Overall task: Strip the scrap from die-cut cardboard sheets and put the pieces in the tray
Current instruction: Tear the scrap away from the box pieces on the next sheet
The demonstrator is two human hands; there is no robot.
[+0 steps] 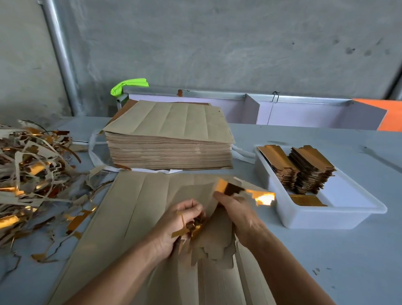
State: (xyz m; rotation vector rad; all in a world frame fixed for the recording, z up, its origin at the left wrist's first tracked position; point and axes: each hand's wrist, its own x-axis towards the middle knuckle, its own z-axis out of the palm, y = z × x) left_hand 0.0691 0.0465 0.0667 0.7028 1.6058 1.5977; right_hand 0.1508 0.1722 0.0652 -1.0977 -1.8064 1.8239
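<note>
- At six o'clock on the grey table (329,264) lay a brown die-cut sheet (126,218), scored in long strips, with both hands working over its middle.
- The left hand (180,223) had its fingers (192,206) curled round a small bunch of gold-faced scrap (186,231), probably gathered so it could be thrown aside in one go.
- The right hand (236,212) gripped a freed piece (247,192), lifted off the sheet and tilted so its shiny gold face showed; the lift likely tore the last nicks loose.
- At three o'clock stood the white tray (327,217), just beside the sheet's right edge, holding two stacks of finished pieces (311,169) at its far end and one loose piece nearer, with bare floor left for more.
- At twelve o'clock sat the tall stack of unstripped sheets (170,136), close enough to pull the next one down.
- At nine o'clock spread the scrap heap (24,178), its strands reaching the sheet's left edge, so discards needed only a short sweep.
- Between the right hand and the tray's rim nothing stood in the way; I judged that path clear.
</note>
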